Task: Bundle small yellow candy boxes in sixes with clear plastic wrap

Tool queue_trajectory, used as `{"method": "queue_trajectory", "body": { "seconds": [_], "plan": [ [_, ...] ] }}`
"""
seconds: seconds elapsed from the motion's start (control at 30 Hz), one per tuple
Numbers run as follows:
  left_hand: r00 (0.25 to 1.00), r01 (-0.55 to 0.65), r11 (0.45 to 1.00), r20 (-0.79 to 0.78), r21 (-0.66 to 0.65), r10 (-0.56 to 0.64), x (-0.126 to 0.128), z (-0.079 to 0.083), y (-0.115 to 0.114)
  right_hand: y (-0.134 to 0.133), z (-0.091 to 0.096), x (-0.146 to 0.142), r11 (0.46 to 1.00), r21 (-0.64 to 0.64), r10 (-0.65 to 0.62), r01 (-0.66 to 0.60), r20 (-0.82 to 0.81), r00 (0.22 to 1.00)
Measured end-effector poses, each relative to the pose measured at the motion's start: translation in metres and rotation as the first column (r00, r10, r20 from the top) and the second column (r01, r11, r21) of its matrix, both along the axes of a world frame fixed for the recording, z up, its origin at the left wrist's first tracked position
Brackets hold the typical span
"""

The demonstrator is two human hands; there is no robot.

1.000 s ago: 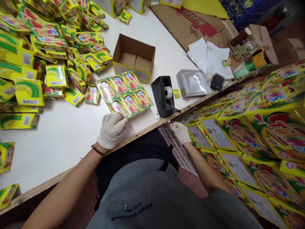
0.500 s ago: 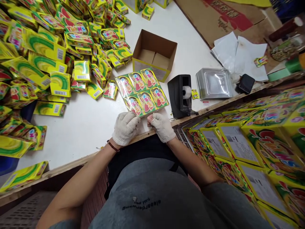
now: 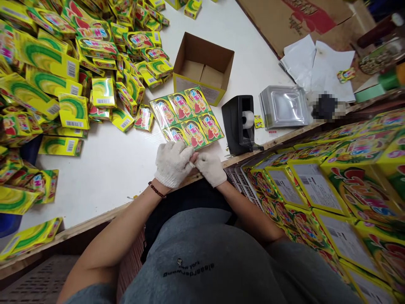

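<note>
My left hand (image 3: pixel 174 164) and my right hand (image 3: pixel 209 169), both in white knitted gloves, meet at the table's front edge. Their fingers are curled and press together around a bare fingertip. Anything between them is hidden. Just beyond lies a flat block of small green boxes (image 3: pixel 193 134) with watermelon prints, set in rows under shiny clear film. The left hand covers its near corner. Behind it stands an open cardboard carton (image 3: pixel 198 90), with its flaps folded down inside the bottom. To the right is a black tape dispenser (image 3: pixel 232 126) with a roll of clear tape.
Yellow-green boxes (image 3: pixel 74 112) are heaped on the left of the white table (image 3: pixel 104 177). Clear plastic trays (image 3: pixel 284 107) are stacked at right, near white papers (image 3: pixel 332 69) and a flattened brown carton (image 3: pixel 303 25). Filled printed cartons (image 3: pixel 319 190) stand below the right edge.
My left hand has moved right and slightly forward and now touches my right hand, which has shifted a little left. The view has shifted slightly; the boxed block lies as before.
</note>
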State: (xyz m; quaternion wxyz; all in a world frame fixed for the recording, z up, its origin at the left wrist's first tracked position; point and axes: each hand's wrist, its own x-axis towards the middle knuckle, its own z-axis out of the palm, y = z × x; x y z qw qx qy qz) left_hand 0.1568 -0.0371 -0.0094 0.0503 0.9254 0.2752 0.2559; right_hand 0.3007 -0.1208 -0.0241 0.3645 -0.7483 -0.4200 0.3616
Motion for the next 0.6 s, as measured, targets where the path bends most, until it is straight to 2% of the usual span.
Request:
{"method": "queue_trajectory", "body": {
  "seconds": [0.13,0.23,0.3,0.37,0.43,0.53,0.6],
  "plan": [
    [0.997,-0.054,0.994,0.043,-0.099,0.058,0.005,-0.020,0.002,-0.022,0.013,0.016,0.994,0.039,0.092,-0.097,0.129,0.987],
    [0.988,-0.053,0.984,0.134,-0.171,0.076,-0.009,-0.030,-0.003,-0.031,0.026,0.039,0.975,0.211,-0.006,-0.065,0.319,0.948],
    [0.976,-0.071,0.982,0.193,-0.174,0.105,-0.019,-0.028,-0.008,-0.020,0.032,0.052,0.925,0.369,-0.106,-0.093,0.484,0.869],
    [0.964,-0.117,0.983,0.222,-0.139,0.146,-0.021,-0.019,-0.011,0.006,0.036,0.059,0.875,0.441,-0.132,-0.200,0.614,0.778],
    [0.963,-0.152,0.982,0.206,-0.111,0.172,-0.012,-0.004,-0.010,0.041,0.040,0.056,0.891,0.364,-0.081,-0.273,0.716,0.693],
    [0.975,-0.204,0.969,0.058,-0.137,0.214,0.016,0.017,0.000,0.088,0.047,0.044,0.974,0.044,0.101,-0.222,0.793,0.601],
    [0.959,-0.280,0.944,-0.080,-0.172,0.270,0.033,0.024,0.007,0.106,0.051,0.039,0.972,-0.140,0.227,-0.189,0.773,0.592]
  ]
}}
